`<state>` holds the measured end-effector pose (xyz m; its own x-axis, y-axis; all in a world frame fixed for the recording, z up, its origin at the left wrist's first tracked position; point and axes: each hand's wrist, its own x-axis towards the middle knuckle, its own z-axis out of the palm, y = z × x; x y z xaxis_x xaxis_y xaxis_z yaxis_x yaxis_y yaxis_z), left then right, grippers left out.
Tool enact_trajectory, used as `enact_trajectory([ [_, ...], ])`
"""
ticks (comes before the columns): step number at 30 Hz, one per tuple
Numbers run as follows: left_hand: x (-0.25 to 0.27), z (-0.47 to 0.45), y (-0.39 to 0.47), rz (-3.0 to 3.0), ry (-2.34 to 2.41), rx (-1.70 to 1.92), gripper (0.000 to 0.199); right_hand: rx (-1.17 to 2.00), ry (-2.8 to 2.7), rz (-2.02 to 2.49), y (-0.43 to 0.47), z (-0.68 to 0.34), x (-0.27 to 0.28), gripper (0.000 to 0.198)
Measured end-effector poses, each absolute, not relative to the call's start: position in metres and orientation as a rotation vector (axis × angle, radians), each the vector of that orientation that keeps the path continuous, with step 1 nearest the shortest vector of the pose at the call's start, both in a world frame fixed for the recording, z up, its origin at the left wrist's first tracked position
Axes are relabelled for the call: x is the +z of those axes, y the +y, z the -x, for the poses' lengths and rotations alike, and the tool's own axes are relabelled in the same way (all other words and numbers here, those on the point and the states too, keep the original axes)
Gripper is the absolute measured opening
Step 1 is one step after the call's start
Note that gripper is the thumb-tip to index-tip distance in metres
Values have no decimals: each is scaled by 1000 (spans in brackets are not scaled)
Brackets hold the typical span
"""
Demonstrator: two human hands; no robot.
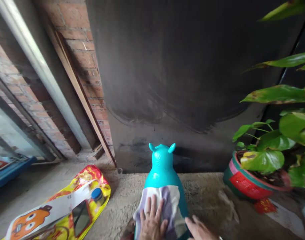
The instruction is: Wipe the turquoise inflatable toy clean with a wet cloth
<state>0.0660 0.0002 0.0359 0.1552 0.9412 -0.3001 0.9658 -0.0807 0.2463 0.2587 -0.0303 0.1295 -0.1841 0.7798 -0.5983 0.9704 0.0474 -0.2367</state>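
A turquoise inflatable animal toy (162,173) with two small ears stands at the bottom centre, facing the dark panel. Over its back lies a white cloth (172,203) with purple patches, slightly wrinkled. My left hand (152,220) rests flat on the cloth with fingers spread. By the right edge of the cloth, at the toy's side, is my right hand (199,229), its index finger stretched forward and the other fingers partly hidden. I see nothing held in either hand. The lower part of the toy is cut off by the frame.
At left, a yellow-red plastic bag (102,196) lies on the concrete floor, with a blue-capped jar (97,195), a phone (81,216) and a cartoon-printed card (46,215) on it. A potted plant (252,181) stands at right. A dark panel (179,83) rises ahead.
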Motion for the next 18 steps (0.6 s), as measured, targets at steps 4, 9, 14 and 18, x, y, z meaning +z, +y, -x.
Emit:
enact_trajectory([
  [4,22,-67,-5,-2029,1824,-92,68,-754,2288,-2013,-28,-219,68,55],
  [9,31,-73,25,-2055,1756,-5,58,-456,2270,-2368,11,-152,34,47],
  [14,49,-75,41,-1998,1760,31,57,-538,2087,-2467,47,-150,39,46],
  [18,47,-75,37,-2027,1787,72,55,-547,2090,-2423,40,-159,39,52],
])
